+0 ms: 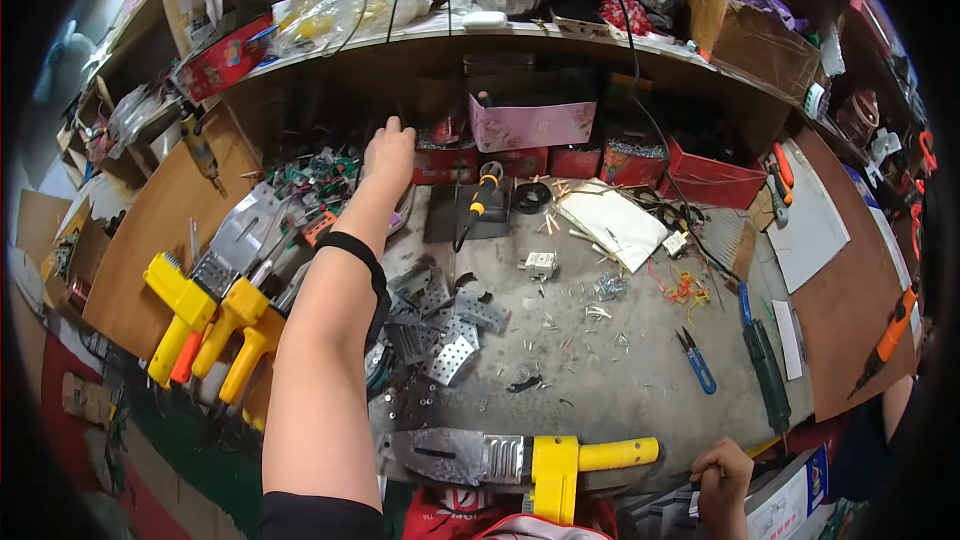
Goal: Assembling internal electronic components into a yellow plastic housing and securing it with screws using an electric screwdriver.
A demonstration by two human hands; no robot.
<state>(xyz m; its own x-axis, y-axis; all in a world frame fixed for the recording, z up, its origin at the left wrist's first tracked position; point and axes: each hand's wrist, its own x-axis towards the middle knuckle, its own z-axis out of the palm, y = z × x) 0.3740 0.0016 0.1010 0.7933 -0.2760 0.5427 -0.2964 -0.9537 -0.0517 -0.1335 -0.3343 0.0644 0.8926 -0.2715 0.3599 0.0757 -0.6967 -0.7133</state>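
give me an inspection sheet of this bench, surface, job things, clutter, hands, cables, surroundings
surface: grey worktop, strewn with small metal bits and shavings.
job's things: yellow-handled tool with a metal plate lies at the near edge; red parts trays sit at the back under the shelf.
clutter: perforated metal plates, blue snips, soldering iron, more yellow-handled tools at left.
grippers: left hand reaches to the red trays, whether it holds anything cannot be told; right hand is closed at the near edge, beside the yellow tool's handle, contents hidden.
cables: black cable hangs from the shelf to the worktop; red and yellow wire scraps.
surroundings: wooden shelf loaded with bags and boxes.
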